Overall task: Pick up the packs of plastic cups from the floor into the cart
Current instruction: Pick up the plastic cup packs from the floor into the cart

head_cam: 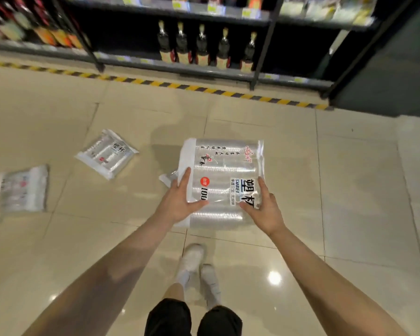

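Note:
A clear pack of plastic cups (224, 166) with printed labels is held above the tiled floor in front of me. My left hand (180, 200) grips its left edge, thumb on top. My right hand (262, 207) grips its right near corner, thumb across the label. Another edge of plastic shows under the pack at its left. Two more packs lie on the floor to the left: one pack (107, 154) tilted in the middle left, another pack (23, 189) farther left. No cart is in view.
A dark shelf unit (255, 76) with a row of bottles (204, 44) stands ahead, behind a yellow-black striped floor line (175, 86). My feet in white shoes (199, 265) are below the pack. Glossy beige tiles spread around.

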`<state>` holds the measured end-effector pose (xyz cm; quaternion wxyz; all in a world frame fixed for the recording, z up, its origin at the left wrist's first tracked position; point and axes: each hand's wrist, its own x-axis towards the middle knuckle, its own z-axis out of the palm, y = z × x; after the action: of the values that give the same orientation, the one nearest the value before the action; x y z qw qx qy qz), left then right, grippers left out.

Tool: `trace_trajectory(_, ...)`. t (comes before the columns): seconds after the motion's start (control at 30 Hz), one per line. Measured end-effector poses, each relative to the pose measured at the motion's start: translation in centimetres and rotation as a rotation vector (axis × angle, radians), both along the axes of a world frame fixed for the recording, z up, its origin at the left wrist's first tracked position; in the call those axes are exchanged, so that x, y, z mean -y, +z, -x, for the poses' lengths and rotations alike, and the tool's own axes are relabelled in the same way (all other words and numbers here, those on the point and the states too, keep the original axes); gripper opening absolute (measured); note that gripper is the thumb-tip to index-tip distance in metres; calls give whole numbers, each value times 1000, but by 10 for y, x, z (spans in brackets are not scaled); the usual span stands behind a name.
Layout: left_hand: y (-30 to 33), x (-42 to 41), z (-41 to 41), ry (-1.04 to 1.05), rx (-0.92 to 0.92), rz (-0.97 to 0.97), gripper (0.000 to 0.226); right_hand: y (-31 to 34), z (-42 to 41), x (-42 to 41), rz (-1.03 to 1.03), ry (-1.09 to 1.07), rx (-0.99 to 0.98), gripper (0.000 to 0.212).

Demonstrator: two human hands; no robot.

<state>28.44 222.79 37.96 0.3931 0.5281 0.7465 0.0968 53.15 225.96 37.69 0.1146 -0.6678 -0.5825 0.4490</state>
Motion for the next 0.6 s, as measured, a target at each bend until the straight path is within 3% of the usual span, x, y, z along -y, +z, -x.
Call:
trace_trajectory(0.3,111,132,101,449,-73,-158,107,106,139,20,-119,486,-24,94)
trace_trajectory(0.6,160,353,208,930,-118,-255,103,153,338,157,-214,984,-95,93)
